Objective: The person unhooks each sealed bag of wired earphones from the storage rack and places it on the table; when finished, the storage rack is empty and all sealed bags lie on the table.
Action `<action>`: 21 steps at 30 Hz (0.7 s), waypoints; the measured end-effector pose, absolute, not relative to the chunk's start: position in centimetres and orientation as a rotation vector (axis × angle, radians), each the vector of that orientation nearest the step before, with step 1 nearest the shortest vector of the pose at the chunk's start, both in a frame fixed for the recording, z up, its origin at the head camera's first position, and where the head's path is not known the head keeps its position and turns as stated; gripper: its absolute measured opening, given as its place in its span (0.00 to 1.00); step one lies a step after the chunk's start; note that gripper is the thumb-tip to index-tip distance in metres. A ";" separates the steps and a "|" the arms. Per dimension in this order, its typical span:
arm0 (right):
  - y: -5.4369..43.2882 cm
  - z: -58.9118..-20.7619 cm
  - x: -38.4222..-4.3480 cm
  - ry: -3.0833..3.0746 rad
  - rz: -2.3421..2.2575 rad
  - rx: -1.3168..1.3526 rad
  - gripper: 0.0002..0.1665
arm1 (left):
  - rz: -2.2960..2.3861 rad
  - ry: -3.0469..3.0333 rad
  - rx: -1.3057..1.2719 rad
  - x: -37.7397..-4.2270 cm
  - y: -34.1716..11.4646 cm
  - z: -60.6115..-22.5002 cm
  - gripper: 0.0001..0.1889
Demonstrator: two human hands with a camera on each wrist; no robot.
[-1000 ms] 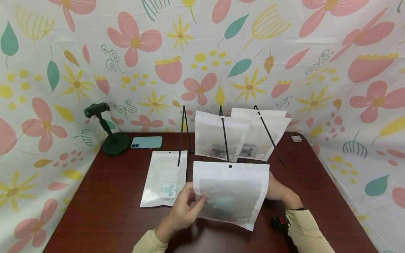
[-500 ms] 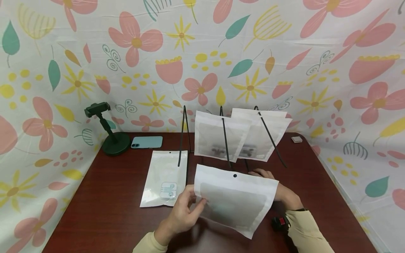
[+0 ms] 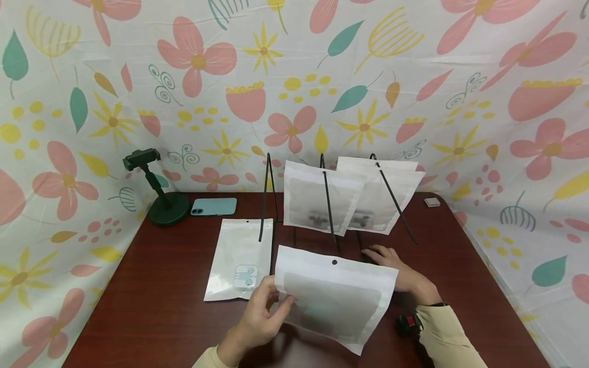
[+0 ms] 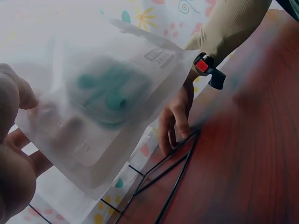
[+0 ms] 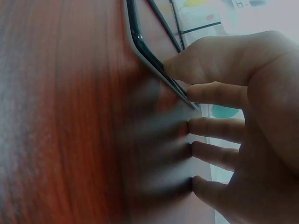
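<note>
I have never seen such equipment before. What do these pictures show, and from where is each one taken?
There is no robot here: a person works with two bare hands. The wide picture comes from a camera on the head, looking forward and down; the other two, from a camera on each wrist. The left hand holds a white pouch with a round hole. The right hand holds the edge of a black wire rack with thumb and forefinger; more pouches hang from the rack. On the table lie another pouch, showing earphones, and a light blue phone, beside a dark green stand.
</note>
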State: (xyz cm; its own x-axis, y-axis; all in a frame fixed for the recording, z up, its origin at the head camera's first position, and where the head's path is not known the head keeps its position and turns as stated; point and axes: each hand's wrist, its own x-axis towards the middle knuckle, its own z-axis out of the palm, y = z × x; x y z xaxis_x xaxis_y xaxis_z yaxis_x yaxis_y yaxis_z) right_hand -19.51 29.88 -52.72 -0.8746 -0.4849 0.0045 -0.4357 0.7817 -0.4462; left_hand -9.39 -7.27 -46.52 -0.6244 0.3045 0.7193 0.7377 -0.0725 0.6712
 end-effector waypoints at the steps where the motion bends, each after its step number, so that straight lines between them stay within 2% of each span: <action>1: 29.7 -52.2 -19.3 2.857 -0.675 -0.733 0.36 | -1.742 -1.857 -1.123 -9.3 -7.3 -46.6 0.21; 8: 29.0 -50.9 -18.8 2.875 -0.582 -0.718 0.40 | -1.725 -1.826 -1.096 -8.5 -8.2 -46.9 0.22; 21: 28.9 -51.0 -18.7 2.881 -0.602 -0.702 0.36 | -1.687 -1.798 -1.109 -7.5 -9.9 -47.8 0.25</action>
